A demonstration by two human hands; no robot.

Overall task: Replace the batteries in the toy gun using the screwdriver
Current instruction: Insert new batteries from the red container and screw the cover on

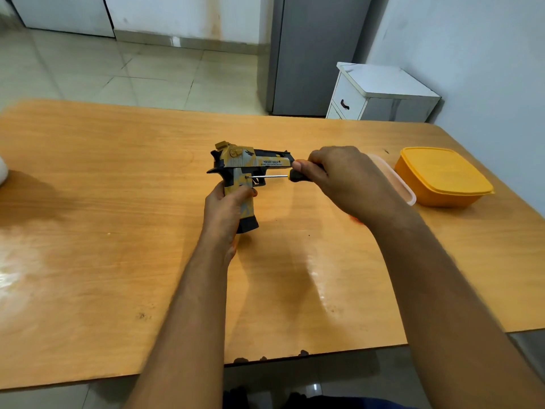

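A yellow, grey and black toy gun (pixel 250 162) stands upright over the middle of the wooden table (pixel 118 231), barrel pointing right. My left hand (pixel 224 211) is wrapped around its grip from the left. My right hand (pixel 342 178) holds a screwdriver (pixel 283 176) by its black and yellow handle. The thin metal shaft lies level, and its tip touches the gun's side just above the grip, near the trigger. No batteries show.
A yellow lidded plastic box (pixel 442 175) sits at the table's right side. A clear lid or container (pixel 398 181) lies partly hidden behind my right hand. A white object (pixel 3 172) pokes in at the left edge. A white cabinet (pixel 380 93) stands beyond the table.
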